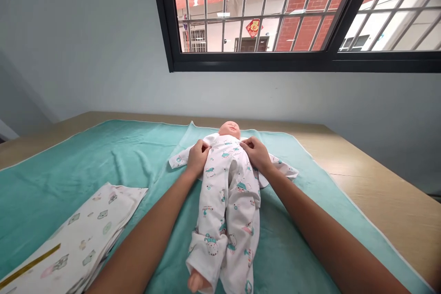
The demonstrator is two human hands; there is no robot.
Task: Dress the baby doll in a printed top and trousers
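A baby doll (229, 128) lies on its back in the middle, head toward the wall. It wears a white printed baby top (179, 158) with both sleeves spread out sideways. White printed baby pants (215, 202) cover its legs, and their upper edge reaches the chest. My left hand (199, 156) pinches the waistband at its left side. On the opposite side my right hand (255, 152) grips the waistband with its fingertips. One bare doll foot (195, 281) sticks out of the left pant leg; the other foot is hidden.
A teal blanket (138, 156) lies under the doll on a wooden surface (379, 183). At the lower left rests a folded white printed cloth (93, 225) with a gold strip (31, 264) on it. Behind stands a wall with a barred window (255, 62).
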